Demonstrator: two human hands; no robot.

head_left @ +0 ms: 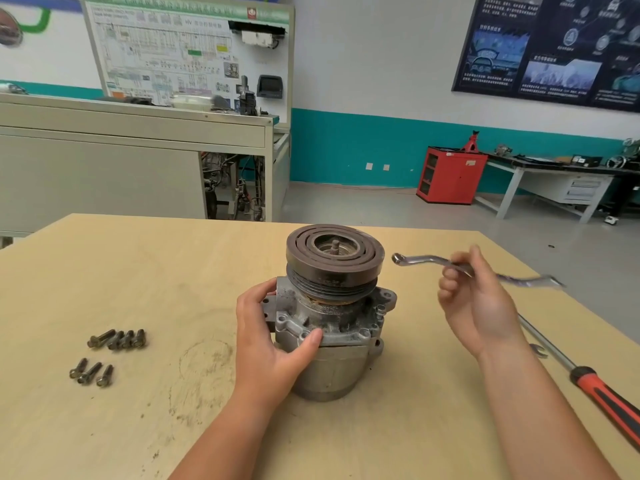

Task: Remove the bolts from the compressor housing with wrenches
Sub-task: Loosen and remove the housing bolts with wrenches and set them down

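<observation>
Two hands share the load: your left hand point(273, 337) clasps the flange of the compressor point(332, 327), standing upright mid-table point(173, 271) and probably heavy, rigid and greasy, so brace it by the flange ears, while your right hand point(478, 303) holds the wrench point(422, 259) mid-shank, clear of the pulley point(334, 258).

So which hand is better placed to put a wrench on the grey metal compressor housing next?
Probably the right hand: it holds the silver ring wrench beside the compressor housing, while the left hand grips it.
</observation>
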